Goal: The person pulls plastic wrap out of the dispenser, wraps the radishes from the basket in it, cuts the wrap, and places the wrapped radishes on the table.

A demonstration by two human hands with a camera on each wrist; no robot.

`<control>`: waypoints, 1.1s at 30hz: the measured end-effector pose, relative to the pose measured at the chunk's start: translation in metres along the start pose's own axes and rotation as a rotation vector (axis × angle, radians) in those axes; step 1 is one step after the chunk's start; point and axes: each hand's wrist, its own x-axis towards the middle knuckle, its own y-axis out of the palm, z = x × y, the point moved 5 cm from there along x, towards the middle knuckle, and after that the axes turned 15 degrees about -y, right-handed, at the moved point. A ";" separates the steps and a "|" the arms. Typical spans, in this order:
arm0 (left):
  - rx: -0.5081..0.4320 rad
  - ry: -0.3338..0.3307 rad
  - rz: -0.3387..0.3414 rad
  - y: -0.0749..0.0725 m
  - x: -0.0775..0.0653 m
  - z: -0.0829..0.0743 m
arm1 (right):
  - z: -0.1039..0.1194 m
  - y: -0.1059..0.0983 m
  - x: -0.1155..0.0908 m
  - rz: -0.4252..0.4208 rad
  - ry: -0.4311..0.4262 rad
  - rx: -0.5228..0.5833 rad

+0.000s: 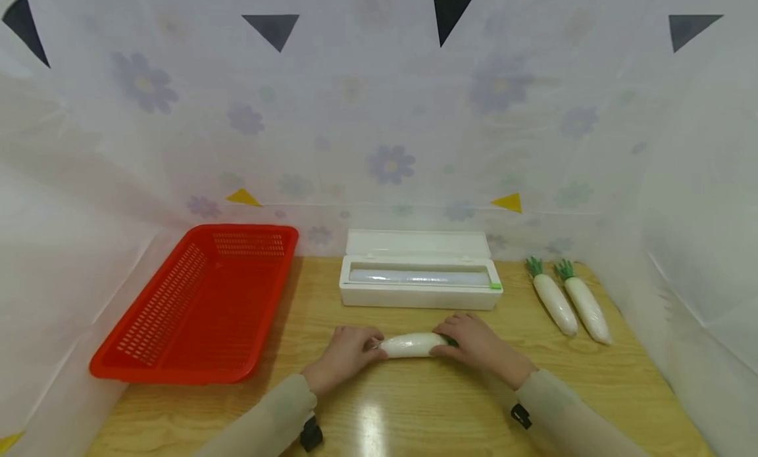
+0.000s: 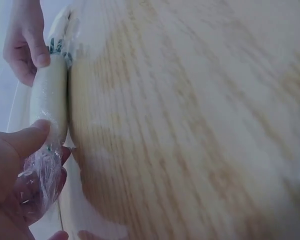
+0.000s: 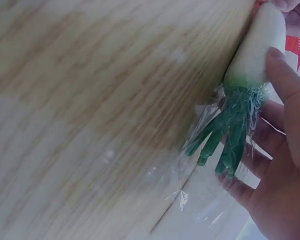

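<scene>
A white radish point(image 1: 410, 345) with green leaves lies crosswise on the table between my hands, wrapped in clear film. My left hand point(image 1: 349, 353) grips its tip end, where loose bunched film point(image 2: 44, 172) sticks out past the radish. At the leafy end, my right hand point(image 1: 470, 342) holds the radish, thumb on the white body and fingers behind the leaves. The green leaves point(image 3: 232, 132) show under loose film in the right wrist view. Just behind the radish stands a white cling film box point(image 1: 420, 296), lid up, with a film roll point(image 1: 417, 277) inside.
A red plastic basket point(image 1: 251, 371) stands at the left of the wooden table point(image 1: 379, 404). Two more white radishes, a nearer-in one point(image 1: 555, 304) and an outer one point(image 1: 587, 309), lie at the right, looking shiny. A flower-printed sheet point(image 1: 379, 115) hangs behind the table.
</scene>
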 end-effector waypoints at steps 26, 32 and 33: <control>-0.054 -0.028 -0.148 -0.015 -0.008 0.011 | 0.013 -0.007 0.007 -0.042 0.032 -0.131; -0.073 -0.047 -0.263 -0.018 -0.016 0.010 | 0.013 -0.008 0.008 -0.003 0.093 -0.094; -0.088 -0.049 -0.280 -0.017 -0.017 0.008 | 0.012 -0.008 0.009 0.007 0.108 -0.083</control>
